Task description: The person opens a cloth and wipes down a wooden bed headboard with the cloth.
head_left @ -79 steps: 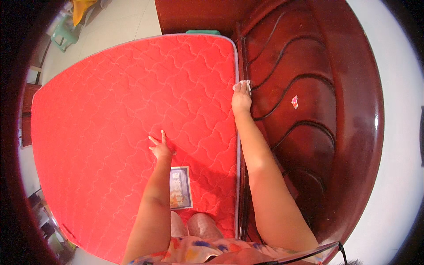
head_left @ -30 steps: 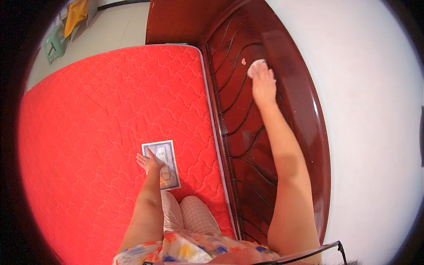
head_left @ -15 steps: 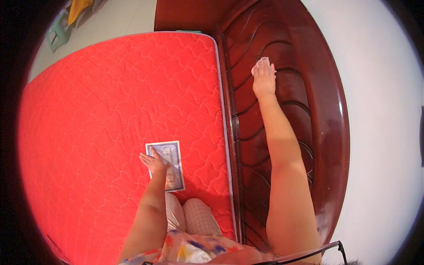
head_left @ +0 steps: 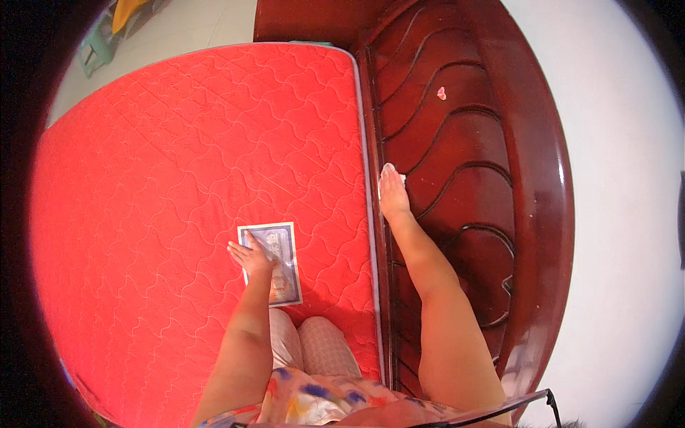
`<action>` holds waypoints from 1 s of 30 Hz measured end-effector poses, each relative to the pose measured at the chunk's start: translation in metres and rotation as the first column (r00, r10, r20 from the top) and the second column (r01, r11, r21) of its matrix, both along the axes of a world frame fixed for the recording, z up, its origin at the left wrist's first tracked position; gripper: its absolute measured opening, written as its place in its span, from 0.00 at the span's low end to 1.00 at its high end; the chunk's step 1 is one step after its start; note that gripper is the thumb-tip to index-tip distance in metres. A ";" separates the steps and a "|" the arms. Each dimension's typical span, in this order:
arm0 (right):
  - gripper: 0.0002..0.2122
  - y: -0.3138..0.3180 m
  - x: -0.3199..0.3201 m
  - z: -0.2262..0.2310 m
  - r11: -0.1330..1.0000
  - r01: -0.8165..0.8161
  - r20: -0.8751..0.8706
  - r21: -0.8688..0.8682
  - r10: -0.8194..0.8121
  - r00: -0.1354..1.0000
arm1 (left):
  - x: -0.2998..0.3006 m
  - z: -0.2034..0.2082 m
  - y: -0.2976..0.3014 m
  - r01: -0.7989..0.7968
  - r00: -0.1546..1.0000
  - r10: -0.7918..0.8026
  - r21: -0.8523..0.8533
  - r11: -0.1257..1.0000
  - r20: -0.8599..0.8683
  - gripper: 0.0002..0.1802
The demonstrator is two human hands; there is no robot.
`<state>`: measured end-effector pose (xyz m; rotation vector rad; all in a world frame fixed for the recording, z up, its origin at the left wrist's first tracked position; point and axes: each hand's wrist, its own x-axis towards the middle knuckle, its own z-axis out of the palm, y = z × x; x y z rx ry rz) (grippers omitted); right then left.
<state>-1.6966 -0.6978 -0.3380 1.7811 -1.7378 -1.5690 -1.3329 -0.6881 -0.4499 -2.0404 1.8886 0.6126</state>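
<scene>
My right hand (head_left: 394, 198) presses a crumpled white cloth (head_left: 389, 168) against the dark red wooden headboard (head_left: 467, 143), low down near the mattress edge. Its fingers lie together over the cloth and hide most of it. Higher on the same panel shows a small pink-and-red patch (head_left: 442, 93), too small to make out. My left hand (head_left: 251, 258) rests with spread fingers on a flat printed sheet (head_left: 287, 265) with a blue border and pale edge. That sheet lies on the red quilted mattress (head_left: 178, 164), just beyond my knees.
Curved grooves run across the headboard, which meets a white wall (head_left: 614, 214) on the right. A dark red wooden cabinet side (head_left: 307, 21) stands past the mattress's far end. At the far left, a green stool (head_left: 96, 46) and something yellow (head_left: 127, 14) are on the tiled floor.
My right hand has come nearer and to the left with the cloth, down the headboard toward the mattress edge. The pink-and-red patch now shows. My left hand stays on the sheet.
</scene>
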 end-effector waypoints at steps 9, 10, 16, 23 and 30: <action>0.25 -0.008 -0.020 0.080 0.970 -0.021 0.014 -0.242 0.025 1.000 | 0.004 0.014 -0.004 -0.027 1.000 0.027 0.128 0.991 -0.001 0.72; 0.25 -0.015 -0.021 0.102 0.953 -0.017 -0.019 -0.303 0.011 1.000 | 0.005 0.014 -0.004 -0.030 0.999 0.033 0.120 0.992 -0.019 0.72; 0.23 -0.016 -0.056 0.203 0.800 -0.048 -0.083 -0.597 -0.002 0.997 | -0.005 0.002 -0.005 -0.009 1.000 0.011 0.128 0.992 -0.017 0.70; 0.22 0.022 -0.042 0.235 0.669 -0.160 -0.119 -0.726 0.108 0.987 | 0.008 -0.053 0.002 -0.046 0.996 0.042 -0.049 0.998 -0.075 0.66; 0.24 0.055 -0.036 0.161 0.725 0.026 0.148 -0.689 0.105 0.983 | -0.016 -0.007 -0.004 0.020 0.998 -0.014 0.100 0.995 -0.065 0.68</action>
